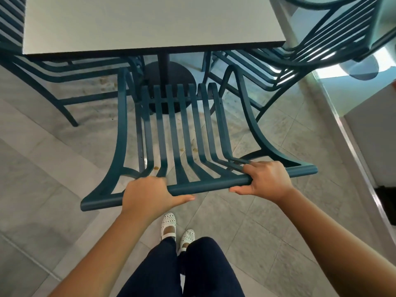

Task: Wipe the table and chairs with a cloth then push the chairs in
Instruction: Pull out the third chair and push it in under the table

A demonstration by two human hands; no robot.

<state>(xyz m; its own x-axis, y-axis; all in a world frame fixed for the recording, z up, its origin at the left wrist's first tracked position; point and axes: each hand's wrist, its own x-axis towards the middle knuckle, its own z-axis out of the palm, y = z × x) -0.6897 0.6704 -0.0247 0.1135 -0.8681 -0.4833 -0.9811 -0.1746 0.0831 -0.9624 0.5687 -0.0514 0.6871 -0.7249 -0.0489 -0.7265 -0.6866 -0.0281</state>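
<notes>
A dark teal metal slat chair stands in front of me, its seat pointing toward the white square table. My left hand grips the chair's top rail near its left end, thumb under the bar. My right hand grips the same rail further right, fingers curled over it. The front of the seat sits just short of the table's near edge, by the black pedestal base. No cloth is in view.
Two more teal chairs flank the table, one at the left and one at the right. A pale wall ledge runs along the right. The tiled floor shows brown stains. My feet in white shoes stand behind the chair.
</notes>
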